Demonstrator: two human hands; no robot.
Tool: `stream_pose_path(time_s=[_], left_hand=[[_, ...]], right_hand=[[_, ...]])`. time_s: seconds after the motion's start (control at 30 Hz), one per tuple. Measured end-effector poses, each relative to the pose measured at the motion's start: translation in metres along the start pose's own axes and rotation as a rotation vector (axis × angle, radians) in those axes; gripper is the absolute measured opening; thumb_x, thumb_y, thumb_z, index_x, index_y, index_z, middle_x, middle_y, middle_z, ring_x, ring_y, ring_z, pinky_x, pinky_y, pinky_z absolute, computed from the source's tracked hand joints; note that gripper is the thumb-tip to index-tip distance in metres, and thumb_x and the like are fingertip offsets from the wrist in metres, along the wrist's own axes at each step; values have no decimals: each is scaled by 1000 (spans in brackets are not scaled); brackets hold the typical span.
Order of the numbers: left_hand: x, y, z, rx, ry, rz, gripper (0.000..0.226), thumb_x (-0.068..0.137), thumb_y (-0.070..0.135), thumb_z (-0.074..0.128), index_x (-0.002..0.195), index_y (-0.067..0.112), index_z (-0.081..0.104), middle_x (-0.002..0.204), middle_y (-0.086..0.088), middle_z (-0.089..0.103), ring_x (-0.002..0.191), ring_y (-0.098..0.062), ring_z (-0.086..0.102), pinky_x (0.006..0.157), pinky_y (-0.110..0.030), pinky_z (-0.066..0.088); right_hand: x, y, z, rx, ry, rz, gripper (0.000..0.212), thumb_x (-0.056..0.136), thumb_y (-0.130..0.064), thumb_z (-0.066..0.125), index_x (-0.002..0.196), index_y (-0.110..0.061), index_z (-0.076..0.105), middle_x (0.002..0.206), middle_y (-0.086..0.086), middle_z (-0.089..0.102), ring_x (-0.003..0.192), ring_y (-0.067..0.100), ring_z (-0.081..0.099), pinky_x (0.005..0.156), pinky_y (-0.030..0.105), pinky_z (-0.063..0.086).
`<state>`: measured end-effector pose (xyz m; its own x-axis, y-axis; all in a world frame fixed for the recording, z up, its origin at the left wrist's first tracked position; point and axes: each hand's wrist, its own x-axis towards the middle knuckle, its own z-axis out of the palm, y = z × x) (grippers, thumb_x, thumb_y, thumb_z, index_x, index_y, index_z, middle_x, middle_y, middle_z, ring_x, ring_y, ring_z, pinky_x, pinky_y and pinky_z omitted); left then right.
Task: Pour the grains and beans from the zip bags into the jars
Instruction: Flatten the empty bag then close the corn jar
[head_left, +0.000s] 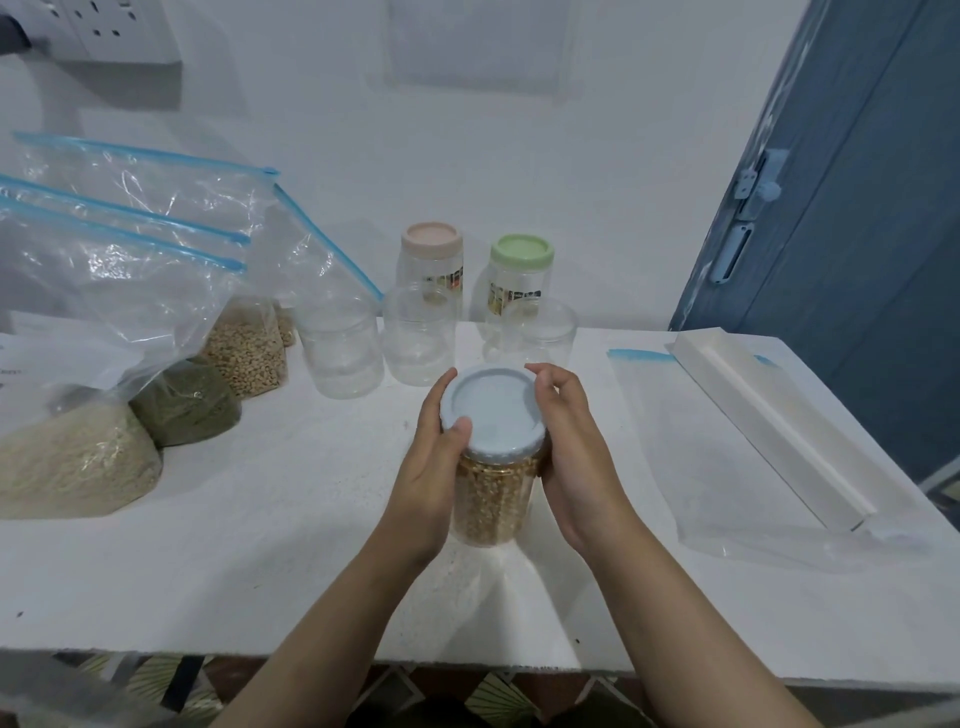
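Note:
A clear jar (491, 499) full of golden-brown grain stands on the white table (291, 545) at the centre, with a pale blue lid (493, 410) on top. My left hand (431, 467) grips the jar's left side, thumb on the lid's edge. My right hand (571, 447) curls round the lid's right rim. Three open empty jars (343, 353) (420, 338) (540, 332) stand behind. Zip bags of pale grain (67, 462), green beans (187, 400) and tan grain (247, 348) sit at the left.
Two lidded empty jars, one with a pink lid (431, 239) and one with a green lid (522, 250), stand by the wall. An empty flat zip bag (727, 467) lies at the right under a long white box (769, 415). A blue door (852, 208) stands at the far right.

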<state>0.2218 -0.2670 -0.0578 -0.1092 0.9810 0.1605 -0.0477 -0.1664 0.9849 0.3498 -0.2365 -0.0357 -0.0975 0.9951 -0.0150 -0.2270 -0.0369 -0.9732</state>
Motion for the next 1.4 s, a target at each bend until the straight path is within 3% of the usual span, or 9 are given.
stream_pose_path(time_s=[0.2,0.33,0.47,0.63,0.83,1.0,1.17,1.27,1.4], left_hand=[[5,4,-4,-38,-15,-32,43,96,59,37,136,42,38,131,17,54,113,11,55,94,-12,48],[1,1,-6,-10,-71,11,54,84,33,58,132,42,36,123,22,56,111,10,56,85,-12,48],[0,-1,-5,33,-86,44,58,89,40,56,140,40,28,116,39,56,116,11,53,88,-9,45],[-1,-2,-5,120,-40,48,63,75,61,63,128,49,31,125,20,53,115,4,56,89,-16,48],[3,0,-9,44,34,-28,44,94,60,28,136,46,35,122,20,59,117,11,53,99,-14,43],[2,4,-6,52,-32,-39,44,93,55,49,135,42,41,126,27,54,113,15,53,89,-11,47],[8,8,-6,55,32,-67,47,88,75,26,126,55,45,134,22,54,124,3,50,105,-27,41],[6,12,-5,70,-34,-65,48,87,70,50,130,51,41,130,28,51,121,6,50,93,-13,45],[5,13,-2,77,2,-42,47,87,58,37,133,47,44,128,28,52,112,18,50,83,-4,44]], right_hand=[[0,2,1,-46,6,-6,25,104,-49,40,119,-44,59,119,-14,65,111,7,62,89,29,52],[3,-5,2,-48,24,44,29,106,-35,42,114,-34,70,115,-9,71,110,11,65,92,34,55],[7,-12,2,-55,11,113,28,104,-31,44,113,-28,71,111,-3,73,105,14,68,80,31,56],[15,-19,2,-90,-22,144,29,103,-30,46,108,-22,74,109,1,74,100,19,68,71,30,50],[9,-5,3,71,119,106,31,103,-46,47,88,-21,57,85,-4,61,85,13,61,70,28,44],[4,0,2,80,102,74,38,105,-46,40,104,-23,71,109,-1,72,104,16,67,84,33,51],[3,4,0,20,129,18,34,106,-42,37,106,-29,68,113,-4,70,105,14,65,87,34,51],[2,5,0,46,135,42,35,106,-42,39,102,-21,67,111,5,71,103,18,66,85,36,50],[3,6,1,-4,115,-20,28,105,-37,42,107,-33,70,116,-7,70,109,12,65,91,36,51]])
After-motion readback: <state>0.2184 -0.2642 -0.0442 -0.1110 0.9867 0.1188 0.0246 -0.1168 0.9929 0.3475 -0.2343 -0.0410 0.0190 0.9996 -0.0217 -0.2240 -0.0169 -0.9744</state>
